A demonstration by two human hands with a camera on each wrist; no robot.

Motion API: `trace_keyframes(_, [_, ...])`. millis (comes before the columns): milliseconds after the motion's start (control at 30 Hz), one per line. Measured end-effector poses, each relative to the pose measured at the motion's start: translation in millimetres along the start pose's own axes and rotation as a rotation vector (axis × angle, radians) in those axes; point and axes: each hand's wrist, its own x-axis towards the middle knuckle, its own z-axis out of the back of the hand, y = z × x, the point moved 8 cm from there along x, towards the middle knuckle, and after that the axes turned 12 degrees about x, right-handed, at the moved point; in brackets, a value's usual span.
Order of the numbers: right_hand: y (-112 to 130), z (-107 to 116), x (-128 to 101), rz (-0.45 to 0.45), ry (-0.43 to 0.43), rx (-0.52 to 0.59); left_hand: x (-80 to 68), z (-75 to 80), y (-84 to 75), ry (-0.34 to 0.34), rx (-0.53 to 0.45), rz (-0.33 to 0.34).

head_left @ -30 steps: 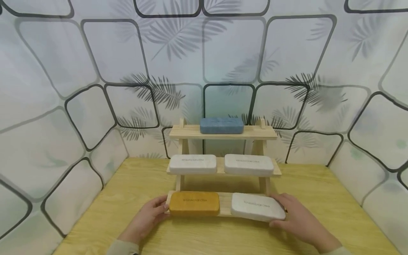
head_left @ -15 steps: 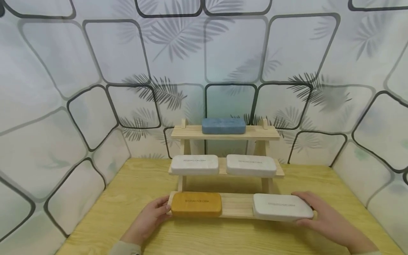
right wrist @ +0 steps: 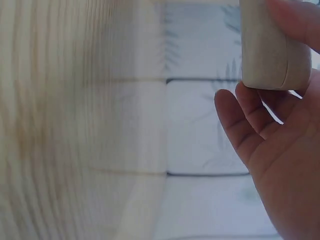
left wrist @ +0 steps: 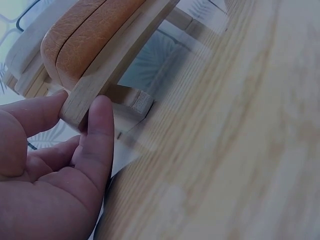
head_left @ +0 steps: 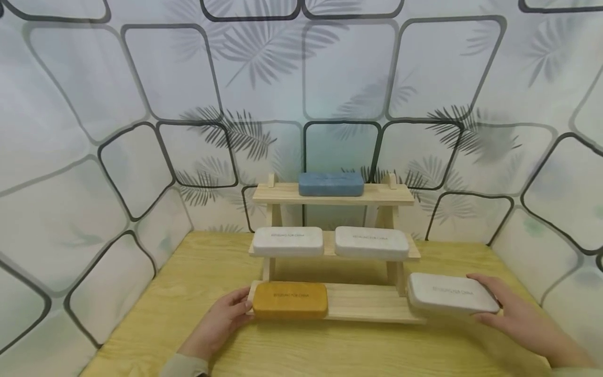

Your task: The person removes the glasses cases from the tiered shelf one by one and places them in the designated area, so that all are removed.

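Note:
My right hand (head_left: 520, 322) grips a white glasses case (head_left: 452, 294) by its right end, just off the right end of the lowest tier. In the right wrist view the thumb lies on one side of that white case (right wrist: 265, 55) and fingers on another. At the left, my left hand (head_left: 221, 320) pinches the end of the lowest board of a three-tier wooden display rack (head_left: 372, 303). Thumb and finger meet the board's end (left wrist: 80, 107) in the left wrist view. Right beside them an orange glasses case (head_left: 289, 300) rests on that board.
Two white glasses cases, a left one (head_left: 288, 242) and a right one (head_left: 371, 243), lie on the middle tier. A blue case (head_left: 331, 185) sits on the top tier. The rack stands on a wood-grain table (head_left: 188, 283), with patterned fabric (head_left: 339, 68) behind and at both sides.
My right hand has drawn the white glasses case rightward along the lowest tier and off its right end. My left hand keeps its hold on the rack.

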Motion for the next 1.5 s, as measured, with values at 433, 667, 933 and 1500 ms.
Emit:
trace_keyframes(433, [-61, 19, 31, -0.213, 0.061, 0.038, 1.3, 1.5, -0.9, 0.017, 0.005, -0.008])
trace_keyframes(667, [-65, 22, 57, -0.162, 0.022, 0.051, -0.8, 1.4, -2.6, 0.021, 0.012, -0.005])
trace_keyframes(933, [-73, 26, 79, -0.077, -0.008, -0.006, 0.0, 0.6, -1.6, 0.044, 0.007, -0.012])
trace_keyframes(1500, [-92, 15, 112, -0.113, -0.029, -0.161, 1.0, 0.2, 1.8, 0.059, -0.003, -0.035])
